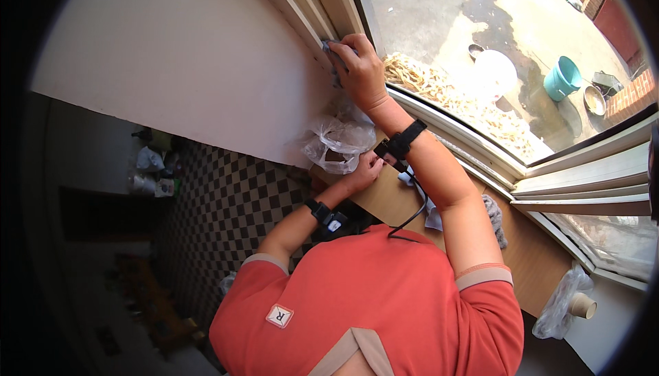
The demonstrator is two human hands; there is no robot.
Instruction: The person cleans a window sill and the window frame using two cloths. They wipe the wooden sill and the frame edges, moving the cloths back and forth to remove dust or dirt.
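My right hand (362,71) is raised to the left upright of the window frame (329,0), its fingers bent over a bluish-grey cloth (337,74) pressed against the frame's edge beside the white wall. Lower down, my left hand (368,170) rests at the edge of the wooden tabletop (381,203), next to a clear plastic bag (342,141); its fingers are partly hidden behind the strap and device on my right wrist. Under my right forearm a light blue cloth (433,217) lies on the tabletop, and a grey fuzzy cloth (494,219) lies to its right.
A beige cup (583,306) lies on its side by a crumpled plastic bag (558,304) at the right. A black cable (423,203) hangs from my right wrist strap. Beyond the window are a teal bucket (562,80) and a pile of pale strips (453,98). Checkered floor (231,190) shows at the left.
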